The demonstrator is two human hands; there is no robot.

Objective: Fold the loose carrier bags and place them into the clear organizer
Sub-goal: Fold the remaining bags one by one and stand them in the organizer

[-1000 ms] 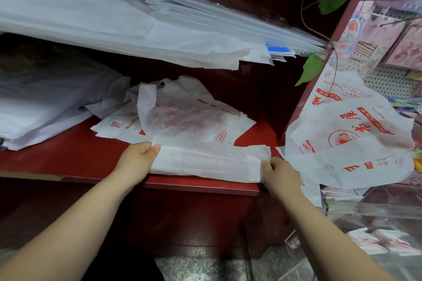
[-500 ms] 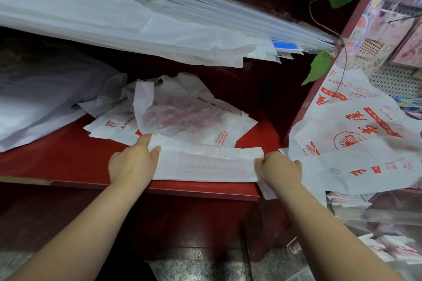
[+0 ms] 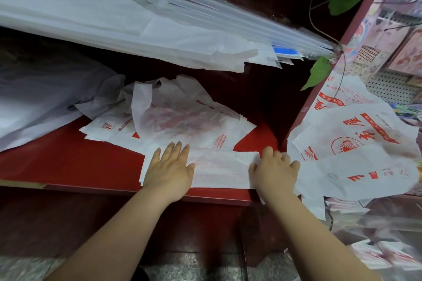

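Red desk (image 3: 68, 162), near edge: a folded carrier bag (image 3: 219, 171) lies flat, the left hand (image 3: 170, 169) spread on its left end, the right hand (image 3: 274, 170) pressing palm-down on its right end. Behind lie loose carrier bags (image 3: 182, 121); printed bags (image 3: 356, 143) drape at right.

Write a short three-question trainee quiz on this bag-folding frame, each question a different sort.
1. True or false: the left hand lies flat, fingers straight, on the folded bag.
2. Multiple choice: the folded bag lies on A) the red shelf, B) a metal tray, C) a wicker basket.
3. Fill in: the print on the loose bags behind the hands is ___ in colour.

Key: 1 true; 2 A; 3 red.
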